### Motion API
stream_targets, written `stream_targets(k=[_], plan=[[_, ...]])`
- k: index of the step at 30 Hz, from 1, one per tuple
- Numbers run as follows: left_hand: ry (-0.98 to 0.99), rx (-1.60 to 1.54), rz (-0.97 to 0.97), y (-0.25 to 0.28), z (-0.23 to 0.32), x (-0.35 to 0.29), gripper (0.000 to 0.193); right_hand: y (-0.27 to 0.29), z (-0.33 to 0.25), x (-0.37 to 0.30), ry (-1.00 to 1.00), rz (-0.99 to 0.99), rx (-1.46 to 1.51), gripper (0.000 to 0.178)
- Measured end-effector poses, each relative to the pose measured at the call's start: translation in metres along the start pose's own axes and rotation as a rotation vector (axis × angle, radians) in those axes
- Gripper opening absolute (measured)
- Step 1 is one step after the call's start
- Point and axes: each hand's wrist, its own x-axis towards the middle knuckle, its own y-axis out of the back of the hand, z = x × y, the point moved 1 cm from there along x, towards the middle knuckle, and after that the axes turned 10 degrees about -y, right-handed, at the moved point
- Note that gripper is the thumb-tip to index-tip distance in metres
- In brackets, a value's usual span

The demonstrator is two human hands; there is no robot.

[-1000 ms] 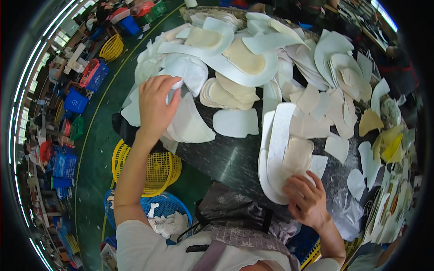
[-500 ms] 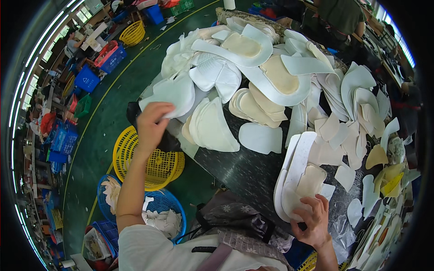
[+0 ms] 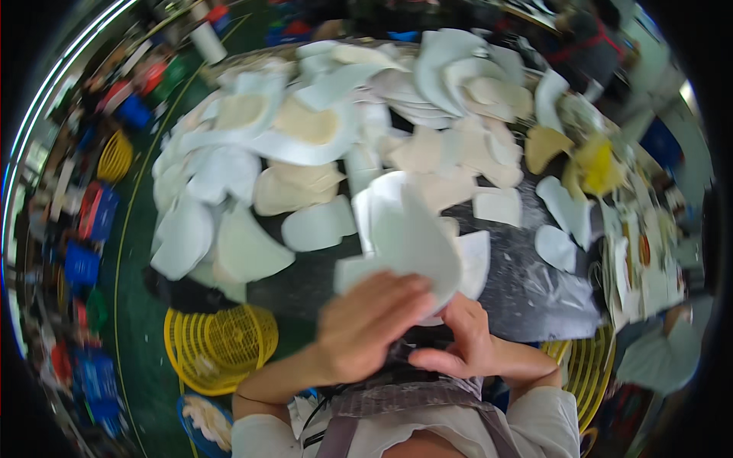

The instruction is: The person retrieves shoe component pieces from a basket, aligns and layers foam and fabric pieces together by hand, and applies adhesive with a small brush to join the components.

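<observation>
Both my hands are close together at the near edge of the dark table, in front of my body. My left hand (image 3: 372,324), smeared by motion, is closed on the lower left of a white curved sheet piece (image 3: 418,240). My right hand (image 3: 467,336) grips the lower right edge of that piece with its fingertips, its thumb pointing inward. Under and beside it, more white pieces (image 3: 366,217) show, partly covered. Just right of it lies a pale cut piece (image 3: 474,263). I cannot tell how many layers my hands hold.
White and cream cut pieces (image 3: 309,141) are heaped across the table (image 3: 527,298). Yellow baskets (image 3: 221,343) (image 3: 592,374) stand on either side below its near edge, a blue basket (image 3: 202,435) at the lower left. A yellow item (image 3: 599,164) lies right. A person (image 3: 595,49) is at the far right.
My left hand has come from the pieces at the left to the middle, beside my right hand. A white curved piece is now between them. The view has turned to the right.
</observation>
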Motion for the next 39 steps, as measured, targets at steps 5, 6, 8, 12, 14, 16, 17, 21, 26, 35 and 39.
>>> stream_targets(k=[5, 6, 8, 12, 14, 16, 17, 21, 26, 35, 39], plan=[[0.027, -0.434, 0.064, -0.054, 0.010, 0.011, 0.052, 0.023, 0.016, -0.034, -0.070, 0.222, -0.077, 0.023], [0.036, -0.489, 0.010, -0.049, 0.008, 0.018, 0.053, 0.027, 0.018, -0.037, -0.045, 0.246, -0.109, 0.019], [0.101, -0.513, 0.090, -0.043, 0.006, 0.030, 0.050, 0.033, 0.018, -0.036, -0.013, 0.295, -0.096, 0.010], [0.194, -0.634, 0.015, -0.038, -0.002, 0.030, 0.030, 0.041, 0.020, -0.038, -0.068, 0.245, 0.019, 0.006], [0.173, -0.654, -0.010, -0.041, -0.008, 0.026, 0.028, 0.043, 0.023, -0.036, -0.046, 0.228, 0.092, 0.011], [0.157, -0.685, -0.036, -0.044, -0.007, 0.024, 0.027, 0.045, 0.022, -0.032, -0.031, 0.231, 0.137, 0.013], [0.374, -0.899, 0.060, -0.050, -0.005, 0.023, 0.023, 0.046, 0.021, -0.032, -0.017, 0.237, 0.176, 0.015], [0.836, -1.697, 0.441, -0.043, -0.025, 0.008, 0.020, 0.061, 0.038, -0.071, -0.452, 0.349, 0.657, 0.021], [0.871, -1.457, 0.546, -0.014, -0.044, 0.009, 0.023, 0.128, 0.046, -0.175, -0.965, 0.478, -0.033, 0.019], [-0.071, -0.573, -0.461, -0.005, 0.004, 0.040, 0.028, 0.055, -0.006, -0.106, -0.760, 0.042, 1.000, 0.086], [-0.138, -0.522, -0.635, -0.022, 0.015, 0.014, 0.039, 0.019, 0.027, -0.099, -0.906, 0.094, 1.335, 0.086]])
